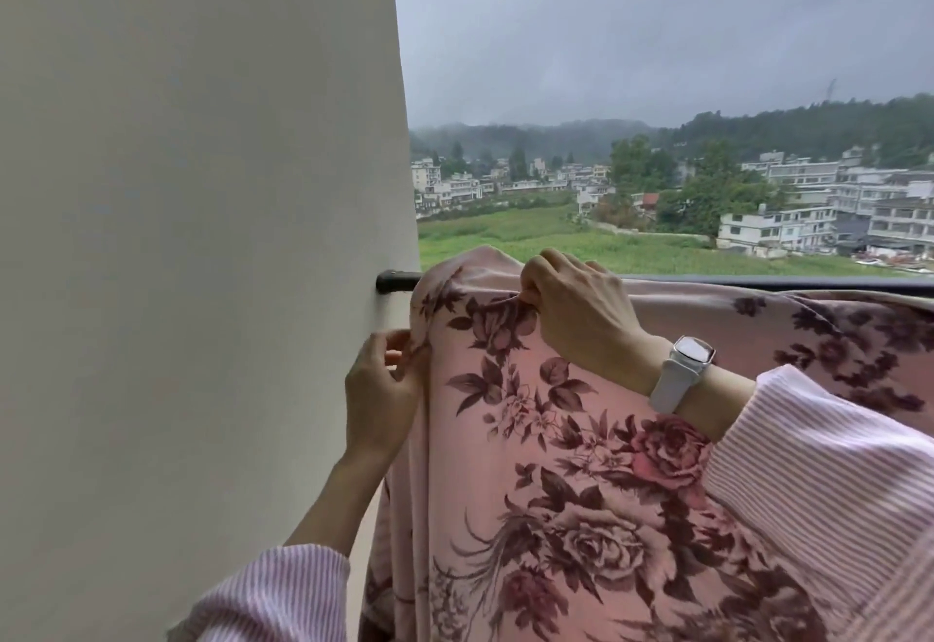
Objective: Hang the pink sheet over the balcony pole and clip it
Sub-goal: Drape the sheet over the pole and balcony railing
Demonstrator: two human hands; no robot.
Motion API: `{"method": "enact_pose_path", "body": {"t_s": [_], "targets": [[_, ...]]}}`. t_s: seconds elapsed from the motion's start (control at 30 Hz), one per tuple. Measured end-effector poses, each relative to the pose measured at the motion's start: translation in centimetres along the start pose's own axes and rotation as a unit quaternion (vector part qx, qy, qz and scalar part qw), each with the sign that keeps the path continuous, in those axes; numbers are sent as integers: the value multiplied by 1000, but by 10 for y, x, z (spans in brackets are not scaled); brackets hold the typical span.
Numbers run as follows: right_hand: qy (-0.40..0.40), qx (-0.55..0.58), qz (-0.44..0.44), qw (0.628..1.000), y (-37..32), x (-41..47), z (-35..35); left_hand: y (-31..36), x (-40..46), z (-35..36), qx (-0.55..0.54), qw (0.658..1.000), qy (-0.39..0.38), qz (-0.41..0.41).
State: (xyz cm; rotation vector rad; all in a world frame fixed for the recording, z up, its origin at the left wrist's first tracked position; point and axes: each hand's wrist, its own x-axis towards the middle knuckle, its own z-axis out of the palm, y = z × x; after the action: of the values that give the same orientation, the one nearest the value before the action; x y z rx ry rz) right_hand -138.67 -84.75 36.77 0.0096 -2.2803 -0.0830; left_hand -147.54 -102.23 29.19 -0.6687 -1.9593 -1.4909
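Observation:
A pink sheet (510, 439) printed with dark red roses hangs draped over a black balcony pole (397, 281), which runs from the wall on the left across to the right edge. My right hand (576, 303) grips a bunched fold of the sheet at the top of the pole. My left hand (379, 389) pinches the sheet's left edge a little below the pole, close to the wall. No clip is visible.
A plain cream wall (202, 237) fills the left half, and the pole's end is fixed into it. Beyond the pole lie open air, a green field and white buildings far below. A white watch (682, 373) sits on my right wrist.

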Motion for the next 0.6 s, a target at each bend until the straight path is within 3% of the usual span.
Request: {"method": "enact_pose_path", "body": {"t_s": [0.3, 0.5, 0.6], "targets": [[12, 46, 83, 995, 10, 33, -23, 37, 69, -4, 79, 986, 72, 125], [154, -13, 120, 981, 55, 99, -60, 111, 160, 25, 171, 943, 128, 254], [202, -35, 121, 971, 81, 126, -71, 135, 191, 44, 198, 936, 133, 261]]}}
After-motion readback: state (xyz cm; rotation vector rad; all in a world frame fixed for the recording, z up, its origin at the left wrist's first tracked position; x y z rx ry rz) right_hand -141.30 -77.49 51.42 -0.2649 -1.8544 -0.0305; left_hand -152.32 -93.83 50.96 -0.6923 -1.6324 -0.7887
